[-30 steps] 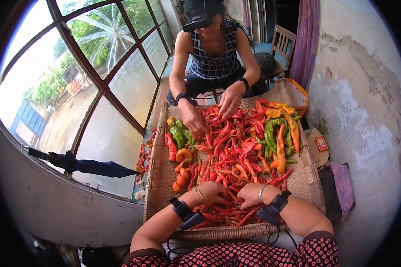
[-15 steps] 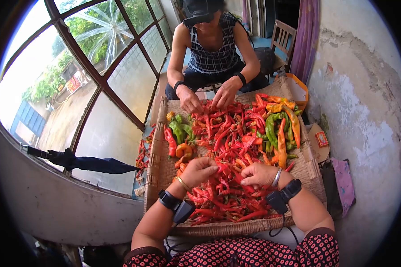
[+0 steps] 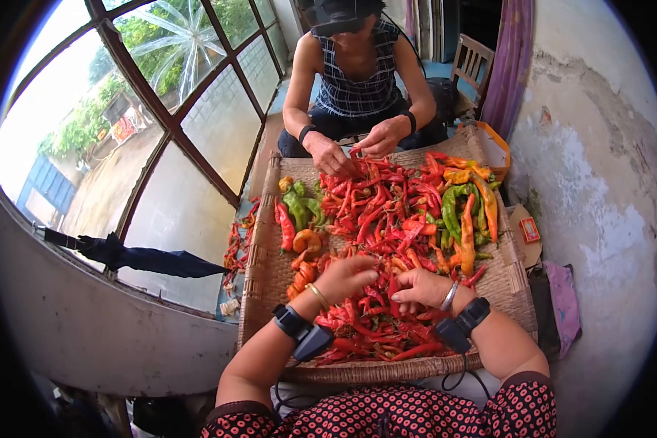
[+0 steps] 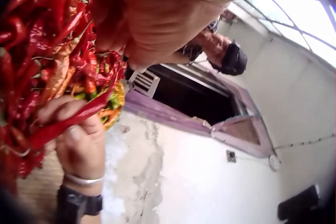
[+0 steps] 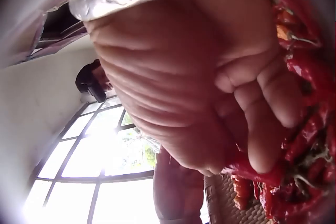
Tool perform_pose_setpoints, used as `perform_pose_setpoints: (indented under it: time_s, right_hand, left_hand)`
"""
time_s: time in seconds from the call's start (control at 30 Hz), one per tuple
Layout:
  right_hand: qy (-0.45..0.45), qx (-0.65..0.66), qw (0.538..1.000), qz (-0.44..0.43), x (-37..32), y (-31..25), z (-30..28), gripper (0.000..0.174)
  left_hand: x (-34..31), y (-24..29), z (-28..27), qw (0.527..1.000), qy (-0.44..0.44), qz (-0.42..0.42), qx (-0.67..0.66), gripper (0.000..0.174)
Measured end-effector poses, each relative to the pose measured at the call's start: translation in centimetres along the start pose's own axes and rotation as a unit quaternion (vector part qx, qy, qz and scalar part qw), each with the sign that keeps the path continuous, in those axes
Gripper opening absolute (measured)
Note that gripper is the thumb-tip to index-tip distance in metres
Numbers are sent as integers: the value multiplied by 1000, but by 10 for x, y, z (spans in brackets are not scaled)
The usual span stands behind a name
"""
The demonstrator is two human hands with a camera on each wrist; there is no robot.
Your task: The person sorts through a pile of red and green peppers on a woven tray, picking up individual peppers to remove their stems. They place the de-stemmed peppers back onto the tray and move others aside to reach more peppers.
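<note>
My right hand (image 3: pixel 421 287) pinches a long red chili pepper (image 4: pixel 86 116) between thumb and fingers, over the near part of the heap. In the head view this pepper (image 3: pixel 394 294) stands nearly upright beside the thumb. Just to its left, my left hand (image 3: pixel 348 279) hovers over the heap with fingers loosely bent and nothing visible in them. Wrinkled red chilies (image 3: pixel 365 339) lie piled below both hands on a woven tray (image 3: pixel 515 306). In the right wrist view, the curled fingers (image 5: pixel 262 140) hang close over more red chilies.
Opposite, a person (image 3: pixel 358 80) works at the heap's far side with both hands. Green peppers (image 3: pixel 297 208) and orange ones (image 3: pixel 308 241) lie at the tray's left; larger yellow-orange peppers (image 3: pixel 467 233) at its right. A folded umbrella (image 3: pixel 153 259) leans by the window.
My hands went into the near heap, then rose together with a red pepper. Now the pepper is in my right hand and my left has drawn slightly apart, fingers loosened.
</note>
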State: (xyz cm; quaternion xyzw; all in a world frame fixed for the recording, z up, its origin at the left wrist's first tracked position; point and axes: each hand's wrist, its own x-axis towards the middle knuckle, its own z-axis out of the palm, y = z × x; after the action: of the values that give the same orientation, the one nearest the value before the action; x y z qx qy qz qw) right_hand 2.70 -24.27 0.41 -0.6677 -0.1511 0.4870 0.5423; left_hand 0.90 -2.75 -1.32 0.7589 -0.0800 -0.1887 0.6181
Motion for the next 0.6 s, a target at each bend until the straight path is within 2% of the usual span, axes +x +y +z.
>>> perform_pose_setpoints:
  time_s: [0.03,0.07,0.13,0.17,0.3,0.37,0.4,0.47,0.5,0.53,0.57,0.6]
  right_hand:
    - [27,42,998,-22,2,3,2,12]
    - [27,42,999,-21,5,7,4,12]
    - [92,95,984,-123,12,16,7,11]
    - [101,100,980,-136,13,16,8,11]
    - [128,75,981,-122,10,11,9,14]
    - [148,16,987,-62,12,13,6,21]
    - [150,20,986,-63,13,18,5,21]
    - [132,-239,953,-132,19,29,1,29]
    - [119,-321,930,-131,21,32,1,33]
    - [119,-321,930,-132,20,32,3,33]
    - [61,-367,920,-121,19,32,5,34]
    - [3,-413,904,-110,20,31,7,35]
  left_hand:
    - [-2,2,8,998,-57,-14,30,38]
    - [-6,8,14,993,-100,-57,0,39]
    - [-5,11,21,982,-177,-62,-2,33]
    - [-9,15,26,983,-158,-87,-30,25]
    - [-4,5,14,974,-189,-120,22,23]
    - [-2,13,-1,976,-162,-93,114,21]
    - [1,19,-11,969,-149,-71,182,20]
    - [8,24,-26,986,-30,-75,147,20]
    - [10,26,-25,998,60,4,-24,26]
    - [11,23,-26,998,60,5,-23,26]
    - [12,17,-30,979,144,89,114,30]
    - [16,9,-35,926,224,173,248,35]
